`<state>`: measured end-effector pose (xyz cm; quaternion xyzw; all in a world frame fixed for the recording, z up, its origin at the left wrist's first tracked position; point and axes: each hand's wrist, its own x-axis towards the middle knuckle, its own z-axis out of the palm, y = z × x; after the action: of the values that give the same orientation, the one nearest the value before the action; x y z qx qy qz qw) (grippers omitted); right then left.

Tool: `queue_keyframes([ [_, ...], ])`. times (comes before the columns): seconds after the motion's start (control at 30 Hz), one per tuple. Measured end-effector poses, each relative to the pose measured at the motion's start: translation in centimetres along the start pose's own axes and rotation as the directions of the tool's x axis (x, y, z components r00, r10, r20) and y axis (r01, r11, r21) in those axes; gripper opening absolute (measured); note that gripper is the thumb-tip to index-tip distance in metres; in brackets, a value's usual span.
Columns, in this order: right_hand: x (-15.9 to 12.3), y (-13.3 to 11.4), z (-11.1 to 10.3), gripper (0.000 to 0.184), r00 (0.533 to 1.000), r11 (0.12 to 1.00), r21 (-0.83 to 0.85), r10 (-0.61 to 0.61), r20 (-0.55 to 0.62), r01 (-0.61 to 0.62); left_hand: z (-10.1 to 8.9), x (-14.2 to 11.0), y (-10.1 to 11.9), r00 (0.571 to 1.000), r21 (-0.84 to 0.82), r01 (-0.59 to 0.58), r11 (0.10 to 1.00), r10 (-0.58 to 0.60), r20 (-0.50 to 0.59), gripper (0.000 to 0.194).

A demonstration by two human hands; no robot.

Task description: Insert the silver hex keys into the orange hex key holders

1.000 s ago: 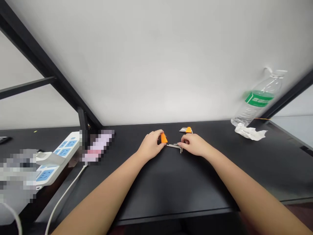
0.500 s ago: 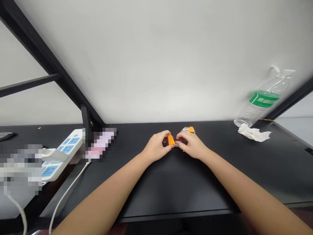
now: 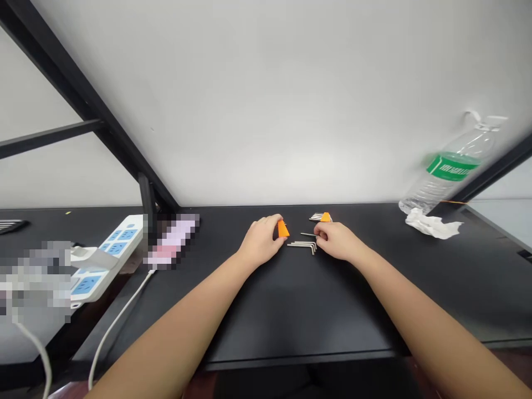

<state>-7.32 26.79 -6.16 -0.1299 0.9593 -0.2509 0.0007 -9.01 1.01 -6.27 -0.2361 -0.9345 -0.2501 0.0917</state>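
Note:
My left hand (image 3: 262, 241) is closed round a small orange hex-key holder (image 3: 283, 228) on the black table (image 3: 291, 310). My right hand (image 3: 337, 240) pinches a thin metal hex key (image 3: 308, 234) just above the table. Between the two hands lie several loose hex keys (image 3: 303, 245) side by side. A second orange holder with keys in it (image 3: 321, 217) rests behind my right hand.
A clear water bottle with a green label (image 3: 449, 169) leans at the back right, with crumpled white paper (image 3: 432, 225) beside it. A white and blue power strip (image 3: 106, 257) with its cable lies at the left. A black frame post (image 3: 148, 213) stands behind it.
My hands came together at the orange holder, then parted. My right hand now holds a single hex key, and the loose keys lie between the hands.

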Motion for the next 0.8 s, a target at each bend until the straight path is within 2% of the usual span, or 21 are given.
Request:
queue_keyframes([
  [0.07, -0.2, 0.2, -0.1, 0.009, 0.998, 0.997, -0.054, -0.058, 0.035, 0.06, 0.0, -0.1, 0.1, 1.0, -0.027, 0.008, 1.0, -0.008, 0.001, 0.038],
  [0.17, -0.6, -0.4, 0.3, 0.016, 0.99, 0.99, -0.044, -0.13, 0.059, 0.133, 0.1, -0.2, 0.4, 1.0, -0.066, -0.008, 0.998, 0.007, -0.006, 0.04],
  [0.33, -0.9, -1.2, 1.0, 0.009, 0.969, 0.971, -0.024, -0.236, 0.07, 0.238, 0.2, -0.3, 0.7, 1.0, -0.14, -0.007, 0.99, 0.008, 0.006, 0.04],
  [0.43, -0.8, -1.5, 0.9, 0.013, 0.966, 0.964, 0.052, -0.26, -0.006, 0.26, 0.1, -0.4, 1.0, 0.999, -0.171, -0.038, 0.984, 0.043, 0.025, 0.036],
  [0.57, -0.4, -2.4, 1.2, 0.009, 0.933, 0.904, 0.237, -0.331, -0.143, 0.357, 0.0, -0.7, 1.7, 0.994, -0.186, -0.1, 0.977, 0.108, 0.033, 0.034],
  [0.67, -0.2, -3.2, 2.0, 0.009, 0.939, 0.884, 0.326, -0.281, -0.198, 0.334, 0.0, -0.9, 2.0, 0.99, -0.186, -0.121, 0.975, 0.133, 0.052, 0.034],
  [0.8, 0.0, -3.5, 2.6, 0.013, 0.962, 0.891, 0.381, -0.178, -0.207, 0.247, -0.1, -0.8, 2.2, 0.984, -0.117, -0.156, 0.981, 0.165, 0.072, 0.029],
])
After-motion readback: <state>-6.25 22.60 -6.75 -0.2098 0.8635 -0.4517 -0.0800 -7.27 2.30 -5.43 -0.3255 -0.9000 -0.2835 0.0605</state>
